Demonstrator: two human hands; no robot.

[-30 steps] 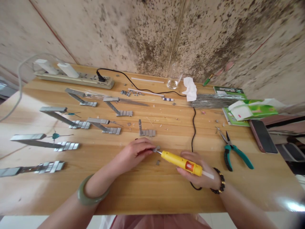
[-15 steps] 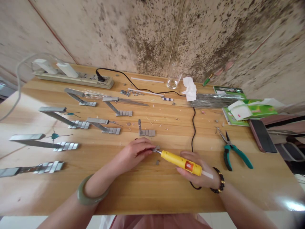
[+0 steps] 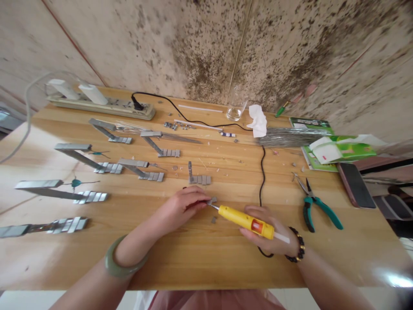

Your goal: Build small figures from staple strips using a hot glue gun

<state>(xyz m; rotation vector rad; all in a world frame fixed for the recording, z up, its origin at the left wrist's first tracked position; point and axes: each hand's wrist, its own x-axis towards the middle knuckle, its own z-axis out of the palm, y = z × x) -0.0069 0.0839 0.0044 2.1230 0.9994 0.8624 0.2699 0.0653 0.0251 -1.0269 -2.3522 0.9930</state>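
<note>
My left hand (image 3: 182, 207) rests on the wooden table (image 3: 200, 258) with its fingertips pinched on a small grey metal piece (image 3: 211, 200). My right hand (image 3: 269, 234) is wrapped round a yellow glue gun (image 3: 247, 221), whose nozzle touches that piece. A second small grey piece (image 3: 213, 220) lies loose just below the nozzle. A short L-shaped row of grey metal blocks (image 3: 198, 178) stands just beyond my left hand. The gun's black cord (image 3: 261, 172) runs away over the table.
Several long metal-block assemblies (image 3: 80, 159) lie across the table's left half. A power strip (image 3: 103, 105) sits at the back left. Green-handled pliers (image 3: 314, 204), a phone (image 3: 356, 184), a green packet (image 3: 342, 148), a wire bundle (image 3: 290, 137), a glass (image 3: 235, 107) and a tissue (image 3: 258, 120) occupy the right and back.
</note>
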